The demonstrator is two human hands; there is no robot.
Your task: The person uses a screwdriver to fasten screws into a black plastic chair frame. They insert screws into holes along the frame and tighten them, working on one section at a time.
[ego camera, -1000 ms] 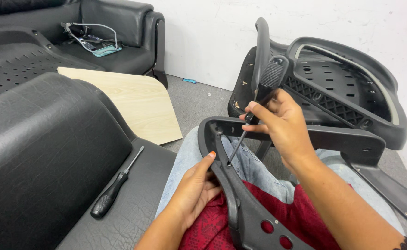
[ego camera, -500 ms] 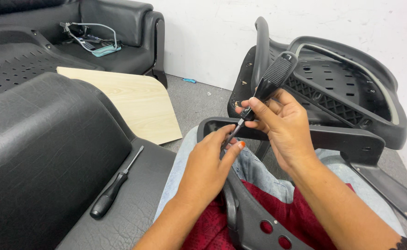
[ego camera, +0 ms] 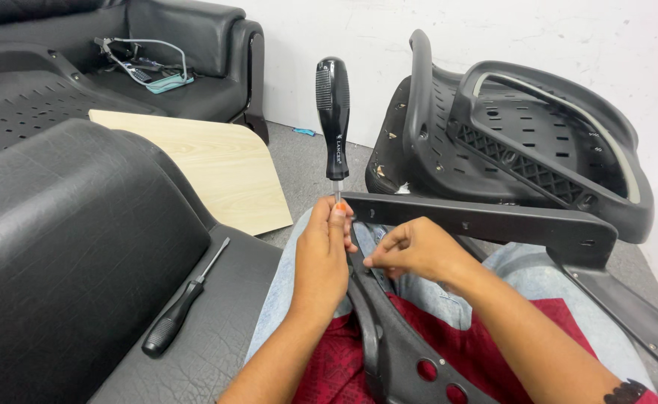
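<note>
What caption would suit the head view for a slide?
Left hand steadies an upright black-handled screwdriver on a black plastic chair part; right hand pinches beside it.

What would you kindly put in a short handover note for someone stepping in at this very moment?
Left hand: fingers pinched on the shaft of the upright screwdriver, handle up, tip hidden down at the black plastic frame across the lap.
Right hand: beside it, fingertips pinched near the same spot; whether it holds a screw cannot be seen.
Second screwdriver lies untouched on the black seat cushion to the left.
Chair shells stacked by the wall.
Done: driver set at the fixing point. Left: the fastening there looks unfinished.
</note>
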